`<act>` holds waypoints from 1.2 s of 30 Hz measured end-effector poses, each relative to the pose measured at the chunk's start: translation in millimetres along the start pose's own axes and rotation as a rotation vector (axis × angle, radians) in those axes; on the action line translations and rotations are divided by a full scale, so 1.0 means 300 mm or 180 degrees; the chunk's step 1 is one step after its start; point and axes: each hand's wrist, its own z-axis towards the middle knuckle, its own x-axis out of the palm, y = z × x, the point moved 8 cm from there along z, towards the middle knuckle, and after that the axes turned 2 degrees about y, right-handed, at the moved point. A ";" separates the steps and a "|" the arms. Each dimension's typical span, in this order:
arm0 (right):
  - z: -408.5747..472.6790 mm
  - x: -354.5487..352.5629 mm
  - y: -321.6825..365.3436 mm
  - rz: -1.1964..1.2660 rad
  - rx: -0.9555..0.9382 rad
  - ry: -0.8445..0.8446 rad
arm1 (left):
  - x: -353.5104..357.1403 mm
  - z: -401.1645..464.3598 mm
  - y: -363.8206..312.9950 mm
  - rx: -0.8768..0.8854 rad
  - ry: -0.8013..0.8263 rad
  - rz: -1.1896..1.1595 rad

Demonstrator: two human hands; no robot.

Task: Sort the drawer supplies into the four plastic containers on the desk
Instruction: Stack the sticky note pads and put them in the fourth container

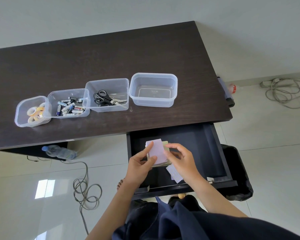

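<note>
Over the open dark drawer point(197, 149), my left hand point(140, 165) and my right hand point(182, 158) both hold a stack of pale lilac paper cards point(157, 150). A few more lilac cards point(174, 174) lie on the drawer floor below my right hand. Four clear plastic containers stand in a row on the dark desk point(111, 54). The leftmost point(21, 111) holds tape rolls. The second container point(53, 97) holds batteries. The third container point(111, 83) holds black-handled scissors point(102, 97). The rightmost container point(153, 77) holds nothing.
A black bin point(239, 170) stands on the floor right of the drawer. A water bottle point(59, 151) lies under the desk. Cables point(87, 191) coil on the floor at left, and a power strip with cord point(282, 90) lies at the far right.
</note>
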 end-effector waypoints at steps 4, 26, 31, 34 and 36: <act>0.051 -0.112 -0.069 -0.0439 0.0155 -0.0328 | -0.038 0.008 0.024 -0.0016 -0.0108 0.0039; 0.127 -0.113 -0.385 -0.2720 0.0868 0.1076 | -0.119 -0.017 0.050 -0.0254 -0.0278 0.0180; 0.142 -0.229 -0.327 -0.1727 0.1021 0.0186 | -0.122 0.003 0.061 -0.0304 -0.0215 0.0219; 0.140 -0.270 -0.302 -0.1264 0.1219 -0.0151 | -0.112 0.023 0.071 -0.0340 -0.0169 0.0253; 0.136 -0.271 -0.289 -0.0858 0.1354 -0.0238 | -0.103 0.036 0.074 -0.0320 -0.0150 0.0282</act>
